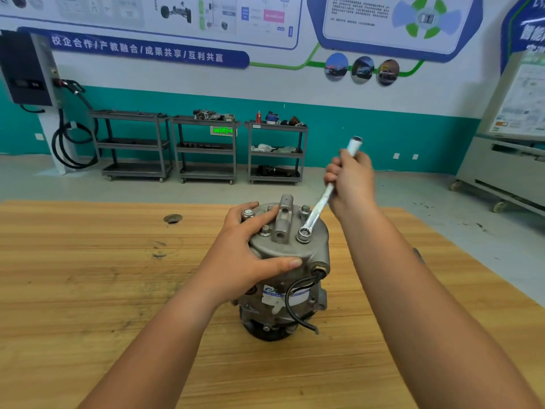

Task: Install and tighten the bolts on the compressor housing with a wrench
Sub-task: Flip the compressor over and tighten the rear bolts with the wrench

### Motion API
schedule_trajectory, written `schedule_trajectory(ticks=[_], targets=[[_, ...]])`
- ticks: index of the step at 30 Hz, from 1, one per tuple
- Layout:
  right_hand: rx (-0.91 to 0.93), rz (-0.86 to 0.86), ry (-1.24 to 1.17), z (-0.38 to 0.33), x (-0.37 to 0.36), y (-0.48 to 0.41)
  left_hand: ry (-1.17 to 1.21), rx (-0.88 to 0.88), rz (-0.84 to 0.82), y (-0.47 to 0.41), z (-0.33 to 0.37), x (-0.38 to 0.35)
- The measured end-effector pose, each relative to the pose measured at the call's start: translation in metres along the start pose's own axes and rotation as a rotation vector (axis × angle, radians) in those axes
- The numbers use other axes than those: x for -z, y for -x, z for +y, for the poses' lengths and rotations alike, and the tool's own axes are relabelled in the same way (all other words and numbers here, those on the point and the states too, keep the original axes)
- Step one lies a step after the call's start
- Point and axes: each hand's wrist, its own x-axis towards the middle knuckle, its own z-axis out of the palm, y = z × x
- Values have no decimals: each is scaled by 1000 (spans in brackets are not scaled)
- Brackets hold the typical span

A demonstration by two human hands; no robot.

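Near the middle of the wooden counter (pixel 88 290) the compressor (pixel 283 293) stands on end, its long axis upright and its bolted housing cover (pixel 290 250) facing up; tall on a narrow base, it could rock or twist under a hard pull, which is likely why the left hand (pixel 250 249) lies spread over the cover, fingers nearly straight and pressing, thumb along the near rim; the right hand (pixel 351 184) is fisted round the upper shank of the wrench (pixel 320 205); the wrench's long axis slants from its ring end, seated on the near-right bolt (pixel 303 235), up and away to the right, its free end poking above the fist; so steep a tilt looks risky, since the ring may bite only partly, slip off and round the bolt head; the other bolts (pixel 265 230) stand proud on the cover, perhaps not yet tightened, and uneven tightening might seat the cover crooked.
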Motion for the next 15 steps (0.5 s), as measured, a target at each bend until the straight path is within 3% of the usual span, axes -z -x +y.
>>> schedule_trajectory(ticks=[4,8,13,15], targets=[[151,207,-174,3,52,29,-15,2,-1,1,1,0],[382,255,-159,0,63,60,-16,7,-4,1,2,0],[669,64,-269,7,80,126,11,4,34,3,3,-5],[821,-95,-121,17,86,147,14,16,49,3,3,-6]])
